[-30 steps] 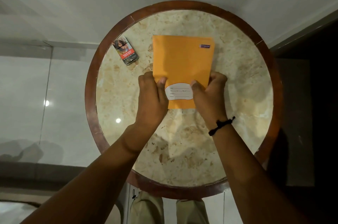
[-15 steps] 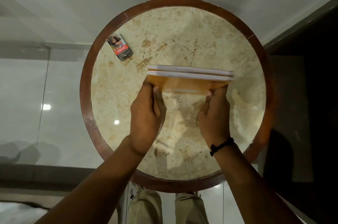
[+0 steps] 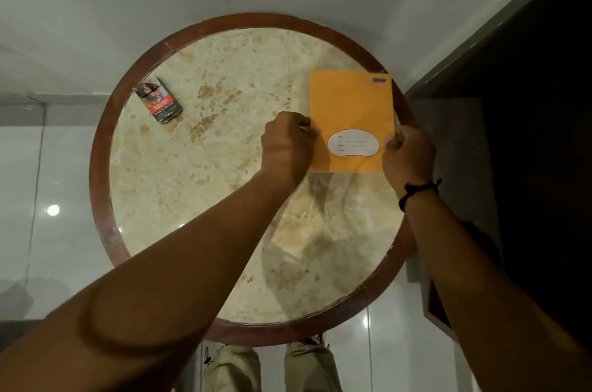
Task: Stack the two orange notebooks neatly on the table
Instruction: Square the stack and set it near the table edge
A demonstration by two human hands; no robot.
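Half a second ago I had the notebooks up on edge over the middle of the table, pages facing me; now they lie flat at the right side, orange cover up.

Largest in my view is the round table point(image 3: 205, 193), a mottled cream marble top inside a dark red-brown wooden rim. My two bare forearms reach across it from below.

Next comes the orange notebook point(image 3: 350, 103), its far right corner reaching out over the rim. I see only one cover, so whether the second notebook sits squarely beneath it I cannot tell. My left hand point(image 3: 286, 148) is curled against the notebook's left edge, fingertips pinching it. My right hand point(image 3: 408, 157) grips the right edge near the lower corner, thumb on top of the cover. A black cord bracelet point(image 3: 416, 191) circles my right wrist.

On the cover sits a white kidney-shaped name label point(image 3: 352, 143) with ruled lines; any writing on it is too small to read. A small blue brand tag point(image 3: 379, 80) marks the top right corner, also unreadable.

Well apart, near the left rim, lies a small dark packet point(image 3: 159, 100) with a picture and a red band of blurred print. It looks shut, so its contents are hidden.
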